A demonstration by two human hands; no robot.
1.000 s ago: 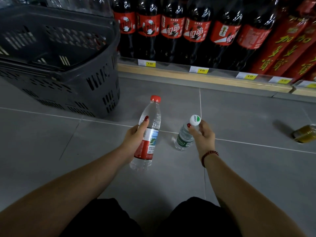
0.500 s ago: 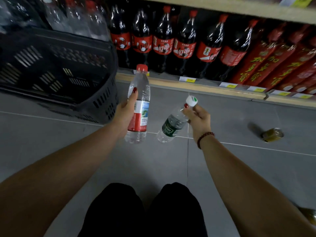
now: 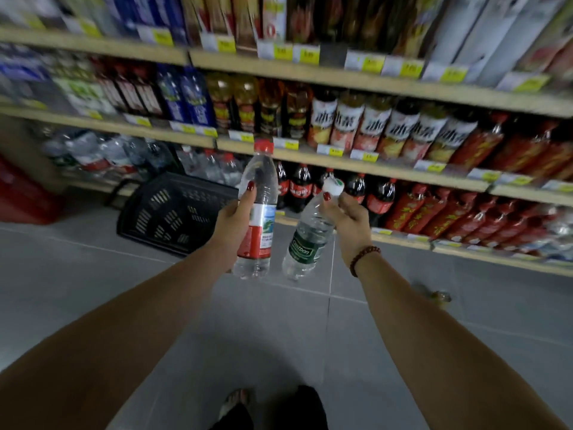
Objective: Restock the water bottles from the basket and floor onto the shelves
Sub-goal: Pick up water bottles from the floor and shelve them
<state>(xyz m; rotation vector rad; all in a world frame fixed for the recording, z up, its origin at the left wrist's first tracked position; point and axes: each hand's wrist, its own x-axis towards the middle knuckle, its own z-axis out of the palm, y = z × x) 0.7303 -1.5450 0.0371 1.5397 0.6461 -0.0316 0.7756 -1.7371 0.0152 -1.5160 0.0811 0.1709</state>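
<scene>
Water bottle with red label point(image 3: 259, 209) gripped upright in left hand point(image 3: 232, 226); green-label bottle point(image 3: 305, 240) pinched near its cap by right hand point(image 3: 348, 225), both centre frame. Neither shelved yet; basket point(image 3: 167, 212) centre-left, contents unclear.

**Two water bottles held up before the shelves**

My left grip point(image 3: 231, 223) has its fingers curled round the middle of a red-capped bottle point(image 3: 259, 212), which it holds upright. My right grip point(image 3: 348, 221) pinches the white cap of a green-labelled bottle point(image 3: 307, 243), which hangs tilted with its base toward the other; a narrow gap shows between their bases. Both are off the grey floor point(image 3: 93, 274). A black basket point(image 3: 167, 212) stands on the floor by the bottom shelf's point(image 3: 403, 240) front edge, left of the bottles. Cola bottles point(image 3: 299, 187) line that shelf behind them.
</scene>
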